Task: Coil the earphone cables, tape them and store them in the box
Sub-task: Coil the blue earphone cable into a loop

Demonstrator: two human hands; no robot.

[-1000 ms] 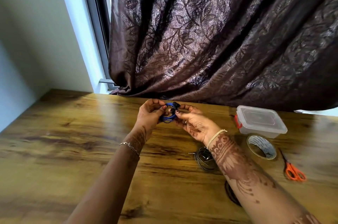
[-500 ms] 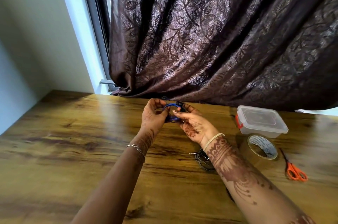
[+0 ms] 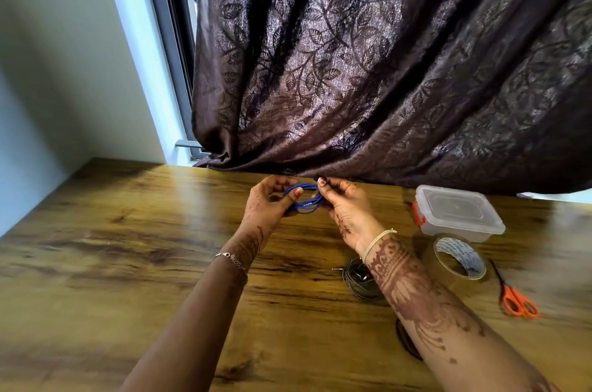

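Pinching one blue coil (image 3: 304, 202), fingers (image 3: 327, 190) of left hand (image 3: 267, 207), right hand (image 3: 347, 207); one box (image 3: 455, 230).

Centre: blue earphone cable (image 3: 304, 201). At 5 o'clock of it: black earphone cable (image 3: 360, 282). At 3 to 4 o'clock: clear storage box (image 3: 458, 215), red at one end; clear tape roll (image 3: 459, 258), white with dark print inside; orange-handled scissors (image 3: 519, 303). At 12 o'clock: dark brown curtain (image 3: 384, 71), glossy leaf-and-vine pattern. Table (image 3: 128, 247): golden-brown wood grain, dark streaks. Right forearm (image 3: 416, 289): reddish-brown henna motifs.
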